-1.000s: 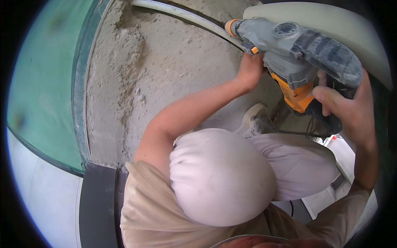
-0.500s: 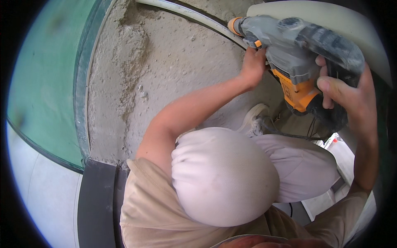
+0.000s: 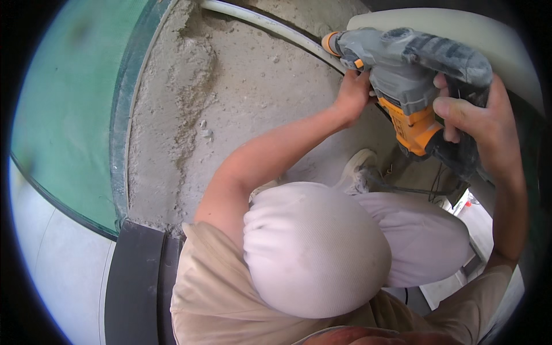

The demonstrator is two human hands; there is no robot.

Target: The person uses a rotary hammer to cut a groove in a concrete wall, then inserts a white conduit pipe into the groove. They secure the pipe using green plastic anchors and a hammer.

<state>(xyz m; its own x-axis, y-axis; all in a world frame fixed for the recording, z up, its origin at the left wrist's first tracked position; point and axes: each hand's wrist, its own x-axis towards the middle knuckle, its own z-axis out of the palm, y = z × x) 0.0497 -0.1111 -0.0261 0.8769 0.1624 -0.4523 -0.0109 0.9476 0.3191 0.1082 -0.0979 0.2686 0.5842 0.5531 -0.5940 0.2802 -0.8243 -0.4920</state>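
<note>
My left hand (image 3: 352,98) is wrapped under the front of a grey-and-orange rotary hammer (image 3: 405,80), apparently on its side handle, which is mostly hidden. My right hand (image 3: 483,123) grips the black rear handle, thumb curled over it. The tool lies across the upper right, its collar (image 3: 329,45) beside a white pipe (image 3: 264,21) in a rough groove; any bit is hidden. A black cord (image 3: 397,188) runs below it, near my shoe (image 3: 359,167) and pale-trousered legs (image 3: 316,247).
Rough dusty concrete (image 3: 230,98) with a crumbly ridge and loose chips lies left of the tool. A green panel (image 3: 63,115) with a frame borders it, beside light tiles (image 3: 63,259) and a dark strip (image 3: 129,276). A cream curved surface (image 3: 506,46) stands behind the tool.
The rear of the tool and my right hand have shifted up and slightly left. The surroundings appear a little further right in the view. Both hands keep their grip.
</note>
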